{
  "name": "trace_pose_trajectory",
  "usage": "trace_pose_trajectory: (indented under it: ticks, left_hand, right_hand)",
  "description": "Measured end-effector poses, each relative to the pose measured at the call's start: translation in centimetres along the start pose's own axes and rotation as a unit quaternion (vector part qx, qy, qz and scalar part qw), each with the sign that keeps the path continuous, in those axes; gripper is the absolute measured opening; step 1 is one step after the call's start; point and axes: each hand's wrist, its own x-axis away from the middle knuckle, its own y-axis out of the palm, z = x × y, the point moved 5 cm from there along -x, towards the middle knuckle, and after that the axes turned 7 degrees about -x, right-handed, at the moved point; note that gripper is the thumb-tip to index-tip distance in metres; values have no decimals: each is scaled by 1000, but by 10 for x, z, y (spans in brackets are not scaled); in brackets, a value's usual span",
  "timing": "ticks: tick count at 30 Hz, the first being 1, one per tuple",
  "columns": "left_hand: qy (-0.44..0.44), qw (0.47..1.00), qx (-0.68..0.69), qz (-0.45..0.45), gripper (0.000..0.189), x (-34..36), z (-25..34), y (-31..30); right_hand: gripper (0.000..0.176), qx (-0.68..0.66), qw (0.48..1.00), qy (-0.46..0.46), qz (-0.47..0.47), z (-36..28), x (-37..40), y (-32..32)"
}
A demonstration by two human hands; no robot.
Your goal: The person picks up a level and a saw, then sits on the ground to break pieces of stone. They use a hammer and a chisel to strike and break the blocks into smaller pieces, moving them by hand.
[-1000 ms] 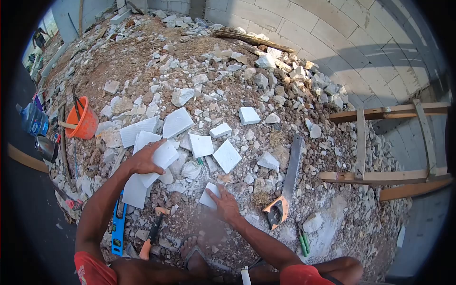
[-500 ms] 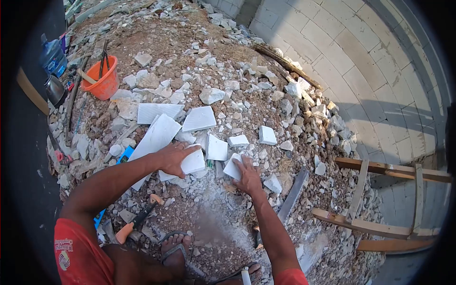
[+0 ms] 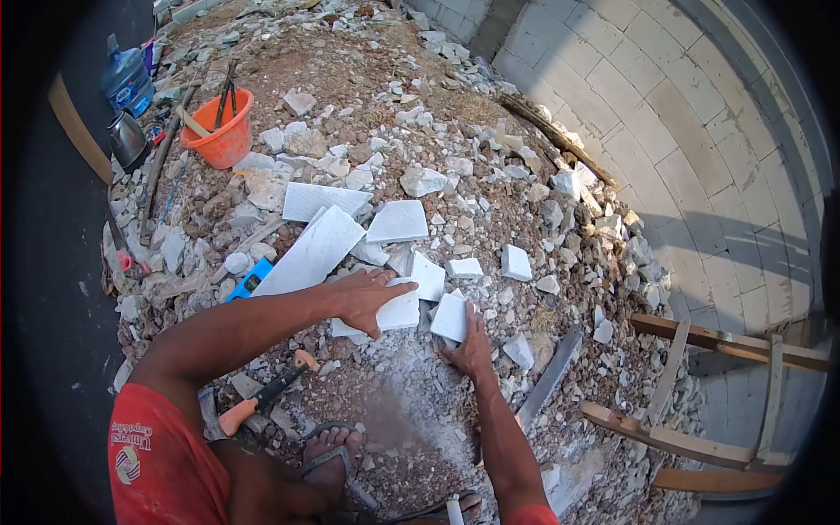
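My left hand (image 3: 360, 302) is around the left end of a white stone offcut (image 3: 400, 310), thumb at the near edge and fingers at the far edge. My right hand (image 3: 472, 344) grips a smaller white stone block (image 3: 450, 317) along its right and near sides. The two pieces lie close together on the rubble. Just behind them is another white square piece (image 3: 428, 276). A long white slab (image 3: 308, 252) stretches away beyond my left forearm.
A blue spirit level (image 3: 251, 278) lies beside the long slab. Near my foot is a tool with an orange and black handle (image 3: 267, 395). A grey metal bar (image 3: 549, 376) lies right of my right arm. An orange bucket (image 3: 223, 144) holds tools; a wooden frame (image 3: 669, 376) stands right.
The view has shifted, so the scene sits further right. My right hand has turned its block and now grips it lower along the right side. The left offcut has turned slightly under my left hand.
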Motion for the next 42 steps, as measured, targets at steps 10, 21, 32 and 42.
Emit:
trace_pose_trajectory:
  ticks: [10, 21, 32, 42]
  left_hand:
    - [-53, 998, 26, -25, 125, 32, -16, -5]
    - [-84, 994, 54, -33, 125, 55, -39, -3]
    - [-29, 999, 9, 19, 126, 14, -14, -26]
    - [-44, 999, -18, 7, 128, 9, -9, -32]
  right_hand:
    - [87, 22, 982, -176, 68, -44, -131, -55]
    - [90, 196, 967, -34, 161, 34, -67, -103]
    - [125, 158, 984, 70, 38, -37, -12, -39]
    - [130, 82, 994, 68, 11, -34, -31, -8]
